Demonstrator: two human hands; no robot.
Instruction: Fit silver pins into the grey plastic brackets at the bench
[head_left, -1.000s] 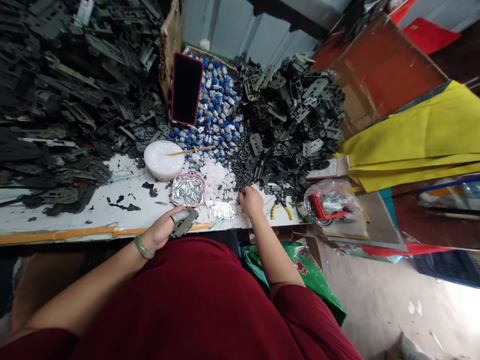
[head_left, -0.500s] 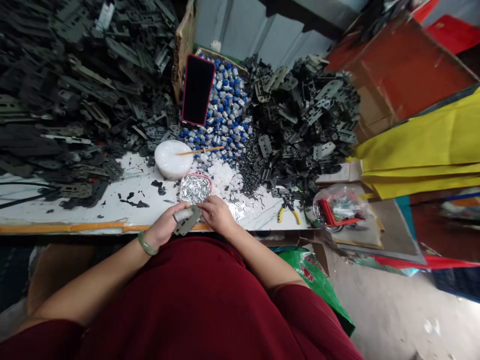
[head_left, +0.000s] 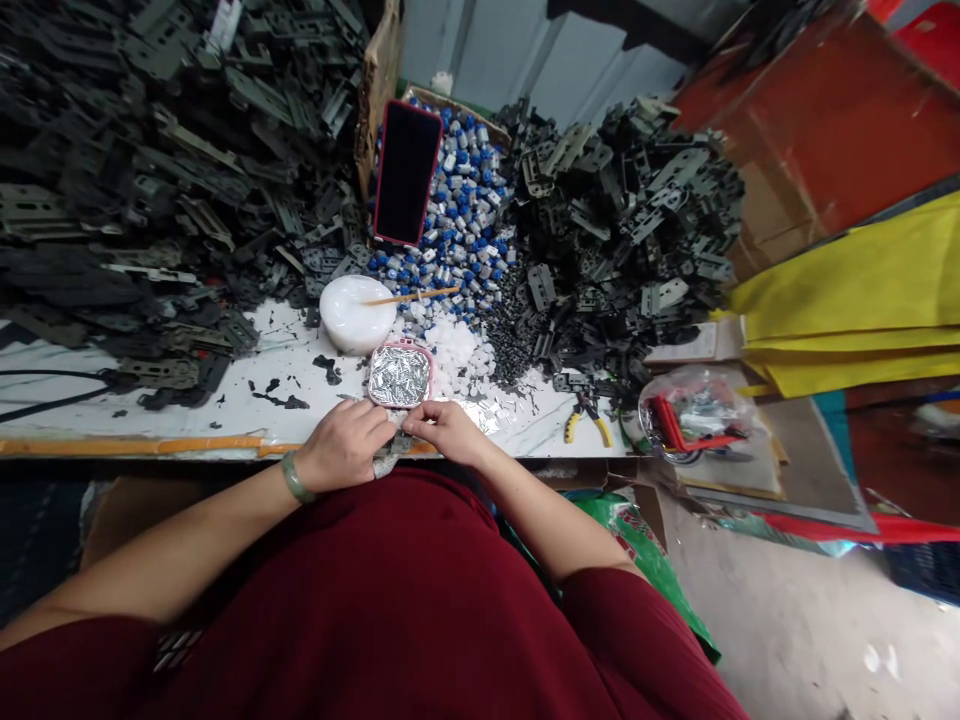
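Note:
My left hand (head_left: 345, 445), with a green bangle at the wrist, is closed around a dark grey metal bracket (head_left: 402, 443) at the table's front edge. Most of the bracket is hidden behind its fingers. At the bracket's right end, the thumb and fingers of my right hand (head_left: 448, 432) are pinched together; whatever they hold is too small to make out. Just beyond both hands lies a pink-rimmed dish (head_left: 373, 396) full of small silvery metal pins. A white bowl (head_left: 349, 335) of white paste stands behind it, with a wooden stick (head_left: 412, 297) across its rim.
Brackets are heaped at left (head_left: 187, 180) and right (head_left: 630, 210). Between them lie blue-and-white small parts (head_left: 476, 215), white pieces (head_left: 457, 350) and a propped phone (head_left: 407, 172). Yellow-handled pliers (head_left: 588, 418) and a plastic bag of parts (head_left: 697, 410) are at the right.
My left hand has turned over, back upward, so the bracket is now mostly covered. My right hand stays pinched beside it. The whole view has shifted slightly.

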